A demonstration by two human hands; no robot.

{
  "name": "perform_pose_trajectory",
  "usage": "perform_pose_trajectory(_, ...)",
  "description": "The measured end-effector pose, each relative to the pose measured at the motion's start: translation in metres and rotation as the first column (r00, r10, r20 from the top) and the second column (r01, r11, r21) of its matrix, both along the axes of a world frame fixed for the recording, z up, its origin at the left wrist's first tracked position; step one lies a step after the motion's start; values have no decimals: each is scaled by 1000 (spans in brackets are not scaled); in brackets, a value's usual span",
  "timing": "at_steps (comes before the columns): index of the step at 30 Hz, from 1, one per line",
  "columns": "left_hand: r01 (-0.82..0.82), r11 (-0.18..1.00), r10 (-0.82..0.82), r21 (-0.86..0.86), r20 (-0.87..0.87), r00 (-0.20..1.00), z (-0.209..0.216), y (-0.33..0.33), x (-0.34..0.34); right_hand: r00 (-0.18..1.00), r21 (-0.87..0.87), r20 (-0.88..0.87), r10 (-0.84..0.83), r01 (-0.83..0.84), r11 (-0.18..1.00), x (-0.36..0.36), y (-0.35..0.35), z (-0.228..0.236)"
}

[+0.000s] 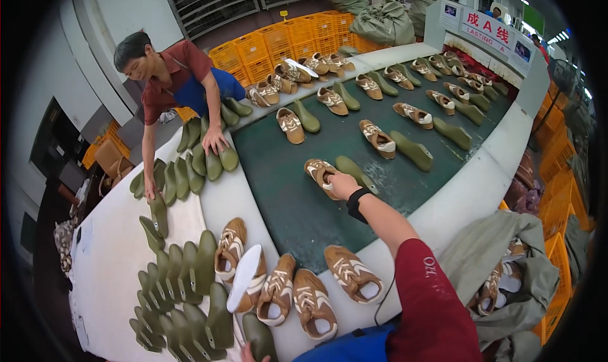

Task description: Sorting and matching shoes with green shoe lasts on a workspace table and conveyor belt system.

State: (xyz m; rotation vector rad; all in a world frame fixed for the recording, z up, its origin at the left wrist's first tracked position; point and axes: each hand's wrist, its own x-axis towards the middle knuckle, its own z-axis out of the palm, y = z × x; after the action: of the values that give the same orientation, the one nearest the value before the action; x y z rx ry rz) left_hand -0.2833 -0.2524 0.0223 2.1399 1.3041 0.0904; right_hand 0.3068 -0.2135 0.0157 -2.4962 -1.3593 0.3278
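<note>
Overhead, the head view looks down on a dark green conveyor belt [297,203] with a curved white table [120,248] wrapped around its near end, in a factory room with orange crates [272,42] stacked at the back and stuffed grey sacks [383,23] beyond them.

The person's right hand [342,184] is stretched out over the belt on a straight arm in a red sleeve, a black wristband at the wrist. Its fingers are closed on the heel end of a tan shoe [318,174] that lies on the belt, with a green shoe form [354,172] just beside it. Only the fingertips of the left hand [250,355] show at the lower edge, touching another green form [259,338]; whether that hand is wide or closed cannot be told.

Down the belt, more tan shoes and green forms lie in pairs, rows of them [405,77] running toward the far end. On the table near the person lie several tan shoes [310,302], one carrying a white insole [244,278], and a cluster of upright green forms [183,286]. A grey sack [506,267] at the right holds more shoes.

Across the table a co-worker in a red shirt and blue apron [174,77] leans over, one hand [215,140] pressed on a second group of green forms [202,162], the other hand [150,190] near a single form at the table's edge. Nothing lies between the right hand and its shoe.
</note>
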Motion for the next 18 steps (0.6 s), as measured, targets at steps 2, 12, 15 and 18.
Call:
perform_pose_trajectory(2,-28,996,31,-90,36,999,-29,3,-1,998,229,-34,-60,66,971,28,8,-56)
perform_pose_trajectory(12,-310,702,503,-641,138,853,-8,-1,-11,940,28,-249,235,-235,971,-23,-78,-6)
perform_pose_trajectory(15,-205,765,448,-610,276,850,-38,15,-30,892,1,-320,318,-335,942,-60,-138,13)
perform_pose_trajectory(18,-127,723,461,-679,338,820,-24,23,-53,796,-7,-448,406,-457,889,-101,-186,14)
